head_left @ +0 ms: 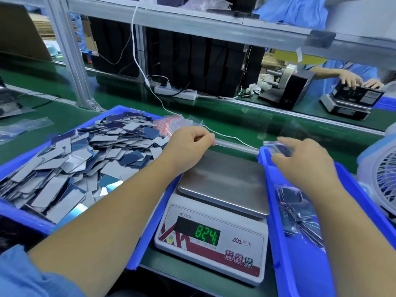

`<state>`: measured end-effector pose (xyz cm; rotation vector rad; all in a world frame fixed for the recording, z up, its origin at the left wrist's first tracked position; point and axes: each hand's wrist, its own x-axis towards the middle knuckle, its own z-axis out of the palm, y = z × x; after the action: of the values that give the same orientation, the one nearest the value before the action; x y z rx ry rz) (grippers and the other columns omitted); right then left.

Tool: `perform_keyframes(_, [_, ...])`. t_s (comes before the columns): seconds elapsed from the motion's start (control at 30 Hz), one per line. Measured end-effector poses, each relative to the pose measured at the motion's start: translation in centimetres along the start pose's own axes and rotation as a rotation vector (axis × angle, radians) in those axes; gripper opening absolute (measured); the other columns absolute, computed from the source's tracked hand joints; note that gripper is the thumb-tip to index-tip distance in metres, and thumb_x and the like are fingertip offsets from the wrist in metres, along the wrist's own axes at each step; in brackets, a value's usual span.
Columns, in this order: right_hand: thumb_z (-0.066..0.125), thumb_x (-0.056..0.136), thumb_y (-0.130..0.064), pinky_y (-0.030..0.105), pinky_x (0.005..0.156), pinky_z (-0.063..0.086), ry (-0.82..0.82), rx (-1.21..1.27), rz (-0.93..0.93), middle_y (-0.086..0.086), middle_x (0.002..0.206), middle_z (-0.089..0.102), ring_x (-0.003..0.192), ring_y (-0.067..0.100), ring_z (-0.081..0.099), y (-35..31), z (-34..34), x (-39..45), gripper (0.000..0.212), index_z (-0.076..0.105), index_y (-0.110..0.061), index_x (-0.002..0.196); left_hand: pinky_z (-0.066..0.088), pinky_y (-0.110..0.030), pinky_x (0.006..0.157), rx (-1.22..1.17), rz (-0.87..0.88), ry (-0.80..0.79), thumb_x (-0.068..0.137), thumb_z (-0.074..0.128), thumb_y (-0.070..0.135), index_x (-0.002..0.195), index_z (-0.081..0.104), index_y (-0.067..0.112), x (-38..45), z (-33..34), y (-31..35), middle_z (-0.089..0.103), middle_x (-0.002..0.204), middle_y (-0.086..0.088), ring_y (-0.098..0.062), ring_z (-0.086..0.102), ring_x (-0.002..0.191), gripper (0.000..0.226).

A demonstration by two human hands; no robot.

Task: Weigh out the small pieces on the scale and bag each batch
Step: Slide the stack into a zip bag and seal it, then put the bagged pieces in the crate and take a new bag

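While the scale (216, 213) sits between two blue bins with its pan bare, the left hand (188, 144) curls its fingertips together beside the heaped pieces (75, 159), and the right hand (304, 161) pinches a filled bag (278, 147) over the right bin (300, 254).

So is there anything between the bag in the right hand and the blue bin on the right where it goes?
Nothing visible. The right hand holds the filled bag over the far end of the right blue bin; other filled bags lie nearer in the bin.
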<state>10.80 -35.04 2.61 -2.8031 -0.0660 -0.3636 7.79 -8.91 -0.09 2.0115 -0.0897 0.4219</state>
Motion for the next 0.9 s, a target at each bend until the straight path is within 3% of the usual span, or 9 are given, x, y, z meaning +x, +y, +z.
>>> perform_keyframes(0.07, [0.051, 0.084, -0.041, 0.033, 0.067, 0.046, -0.105, -0.064, 0.109, 0.008, 0.098, 0.063, 0.081, 0.028, 0.056, 0.9, -0.4, 0.3, 0.027, 0.073, -0.026, 0.089, 0.028, -0.011, 0.045, -0.005, -0.005, 0.002, 0.099, 0.058, 0.027, 0.079, 0.074, 0.023, -0.1, 0.0, 0.0, 0.031, 0.043, 0.014, -0.004, 0.033, 0.043, 0.026])
perform_keyframes(0.1, [0.049, 0.084, -0.039, 0.033, 0.066, 0.046, -0.177, -0.104, 0.133, 0.010, 0.094, 0.062, 0.080, 0.029, 0.057, 1.0, -0.3, 0.2, 0.029, 0.067, -0.020, 0.073, 0.028, -0.011, 0.045, -0.007, -0.008, 0.004, 0.099, 0.058, 0.027, 0.079, 0.074, 0.023, -0.1, -0.1, 0.0, 0.031, 0.043, 0.014, -0.004, 0.033, 0.043, 0.026])
perform_keyframes(0.17, [0.047, 0.084, -0.037, 0.031, 0.061, 0.042, -0.224, -0.131, 0.137, 0.012, 0.084, 0.060, 0.076, 0.030, 0.056, 0.7, 0.2, 0.1, 0.032, 0.056, -0.015, 0.062, 0.028, -0.013, 0.045, -0.013, -0.019, 0.009, 0.098, 0.057, 0.027, 0.078, 0.073, 0.024, 0.0, -0.2, -0.1, 0.031, 0.043, 0.014, -0.005, 0.032, 0.044, 0.026])
perform_keyframes(0.27, [0.052, 0.084, -0.034, 0.028, 0.054, 0.041, -0.158, -0.096, 0.067, 0.008, 0.077, 0.061, 0.067, 0.025, 0.055, -0.3, 0.6, -0.3, 0.030, 0.058, -0.012, 0.064, 0.029, -0.012, 0.045, -0.029, -0.026, 0.013, 0.098, 0.058, 0.027, 0.077, 0.073, 0.023, 0.1, -0.2, -0.1, 0.032, 0.043, 0.013, -0.005, 0.033, 0.044, 0.026])
perform_keyframes(0.43, [0.059, 0.086, -0.027, 0.034, 0.058, 0.043, -0.067, -0.054, -0.201, -0.002, 0.074, 0.055, 0.067, 0.017, 0.054, -3.2, 2.0, -1.5, 0.019, 0.059, -0.021, 0.068, 0.030, -0.013, 0.046, -0.033, 0.024, -0.008, 0.096, 0.058, 0.027, 0.081, 0.071, 0.006, 0.2, 0.1, -0.1, 0.034, 0.045, 0.013, -0.005, 0.033, 0.046, 0.028])
perform_keyframes(0.6, [0.066, 0.082, -0.013, 0.030, 0.057, 0.041, 0.054, 0.130, -0.579, -0.014, 0.069, 0.050, 0.063, 0.007, 0.048, -6.2, 2.2, -3.0, 0.017, 0.060, -0.025, 0.072, 0.033, -0.014, 0.049, -0.080, -0.064, 0.002, 0.095, 0.057, 0.027, 0.083, 0.072, 0.011, 0.4, -0.5, -0.2, 0.043, 0.051, 0.012, -0.004, 0.037, 0.050, 0.025])
perform_keyframes(0.67, [0.062, 0.082, -0.019, 0.034, 0.054, 0.046, 0.058, 0.166, -0.722, -0.015, 0.070, 0.052, 0.062, 0.010, 0.050, -7.9, 2.0, -3.9, 0.008, 0.062, -0.023, 0.076, 0.034, -0.016, 0.049, -0.079, -0.121, 0.011, 0.094, 0.056, 0.031, 0.084, 0.070, 0.021, 0.6, -0.7, -0.4, 0.049, 0.052, 0.016, -0.002, 0.042, 0.051, 0.020])
perform_keyframes(0.77, [0.049, 0.083, -0.033, 0.037, 0.051, 0.048, 0.021, 0.112, -0.851, -0.011, 0.074, 0.055, 0.062, 0.016, 0.055, -10.5, 2.0, -4.4, 0.018, 0.063, -0.023, 0.079, 0.036, -0.019, 0.053, -0.195, -0.178, 0.067, 0.094, 0.056, 0.030, 0.086, 0.066, 0.029, 1.0, -1.1, -0.1, 0.051, 0.055, 0.016, -0.001, 0.043, 0.053, 0.013])
perform_keyframes(0.9, [0.041, 0.084, -0.038, 0.042, 0.066, 0.051, -0.134, -0.035, -0.867, -0.005, 0.087, 0.059, 0.077, 0.025, 0.060, -14.0, 3.2, -4.2, 0.030, 0.066, -0.023, 0.090, 0.039, -0.016, 0.053, -0.451, -0.180, 0.227, 0.094, 0.057, 0.017, 0.086, 0.066, 0.028, 1.5, -3.1, 1.5, 0.054, 0.059, 0.018, 0.003, 0.045, 0.049, 0.016])
